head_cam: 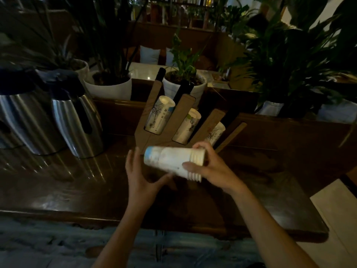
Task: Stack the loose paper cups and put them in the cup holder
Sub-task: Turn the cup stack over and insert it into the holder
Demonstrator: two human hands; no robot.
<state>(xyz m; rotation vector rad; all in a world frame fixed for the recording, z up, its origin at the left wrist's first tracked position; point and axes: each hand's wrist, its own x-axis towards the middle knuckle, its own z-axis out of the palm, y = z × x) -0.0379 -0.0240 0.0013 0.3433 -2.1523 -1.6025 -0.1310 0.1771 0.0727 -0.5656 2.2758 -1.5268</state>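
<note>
Sideways above the table (77,190), the cup stack (172,163) lies in the right hand (208,167), which grips its rim end, bases pointing left. Left hand (141,176) is spread wide just under the base end, apart from it. Behind stands the holder (179,113), cups in three slots

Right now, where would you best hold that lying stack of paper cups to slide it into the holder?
Grip the paper cup stack at its rim end, from the right, as the right hand does. The stacked rims give purchase, and the narrow closed base points left, free to enter the cup holder.
</note>
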